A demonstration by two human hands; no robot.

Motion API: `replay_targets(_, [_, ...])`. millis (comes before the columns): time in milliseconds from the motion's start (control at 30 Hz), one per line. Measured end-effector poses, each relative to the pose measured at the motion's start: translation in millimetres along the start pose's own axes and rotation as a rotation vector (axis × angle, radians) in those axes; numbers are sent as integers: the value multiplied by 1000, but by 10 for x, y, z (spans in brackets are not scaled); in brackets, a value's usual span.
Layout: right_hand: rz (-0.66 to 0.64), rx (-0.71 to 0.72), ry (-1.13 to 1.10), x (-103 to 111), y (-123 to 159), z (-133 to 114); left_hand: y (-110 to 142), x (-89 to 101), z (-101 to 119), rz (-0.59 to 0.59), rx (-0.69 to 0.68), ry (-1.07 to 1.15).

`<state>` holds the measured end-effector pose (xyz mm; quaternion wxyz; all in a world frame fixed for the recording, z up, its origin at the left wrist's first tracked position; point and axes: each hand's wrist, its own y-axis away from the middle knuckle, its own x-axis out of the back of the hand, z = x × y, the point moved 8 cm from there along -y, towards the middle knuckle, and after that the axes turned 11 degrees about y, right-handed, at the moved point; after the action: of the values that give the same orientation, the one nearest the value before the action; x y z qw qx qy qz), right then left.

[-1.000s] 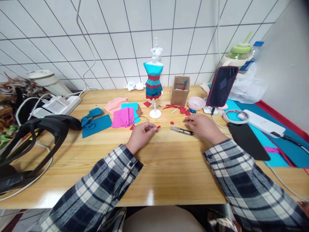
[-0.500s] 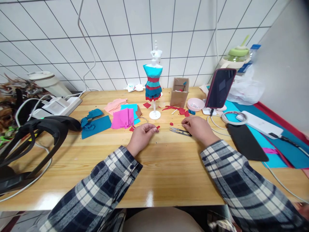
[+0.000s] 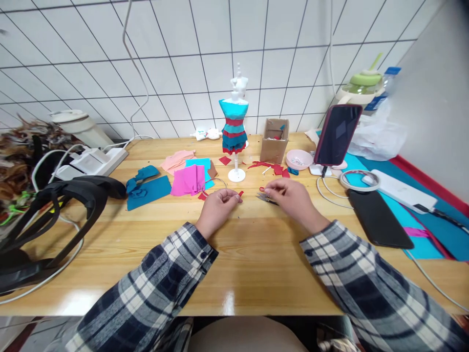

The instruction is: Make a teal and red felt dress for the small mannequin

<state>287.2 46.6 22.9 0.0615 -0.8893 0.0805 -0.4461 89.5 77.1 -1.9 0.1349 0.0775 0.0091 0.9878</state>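
Note:
My left hand (image 3: 219, 208) is closed in a pinch on a small red fabric scrap (image 3: 241, 194) just above the wooden table. Beside it on the right, my right hand (image 3: 291, 199) has thumb and forefinger pressed together; anything between them is too small to make out. Its fingertips are right by a little crumpled red piece (image 3: 261, 188); I cannot tell whether they touch it. Thread snips (image 3: 262, 196) lie under this hand, their handles hidden. Behind both hands stands a small white dress form (image 3: 236, 175) wearing a layered turquoise, red and teal dress (image 3: 234, 129).
Pink (image 3: 186, 181) and teal (image 3: 156, 190) cloth pieces lie left. Behind are a cardboard box (image 3: 274, 149), red scraps (image 3: 277, 169) and a pink bowl (image 3: 299, 165). A propped phone (image 3: 339, 134) and black slab (image 3: 381, 220) are right; a black headset (image 3: 84, 215) is far left.
My right hand has moved left from beside the snips' handles, over them, to the crumpled red piece, its fingers drawing together. My left hand keeps its pinch on the red scrap.

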Motion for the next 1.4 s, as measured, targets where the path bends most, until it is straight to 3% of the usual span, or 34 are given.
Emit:
replay_targets(67, [-149, -74, -318, -227, 103, -135, 10, -17, 11, 10, 11, 18])
replay_targets(133, [-201, -139, -502, -383, 187, -242, 24, -35, 28, 23, 12, 41])
replay_targets(367, [-218, -387, -783, -610, 271, -178, 85, -100, 95, 32, -31, 56])
replay_targets(733, [-229, -411, -846, -668, 287, -189, 104, -106, 165, 24, -103, 15])
replay_targets(1000, [-219, -416, -830, -646, 291, -198, 97, -110, 196, -54, -210, -30])
replay_targets(1200, [-151, -330, -710, -610, 275, -185, 76, -100, 154, -48, -168, 5])
replay_targets(1400, [-140, -404, -749, -641, 298, -155, 79, -121, 201, -89, -164, -38])
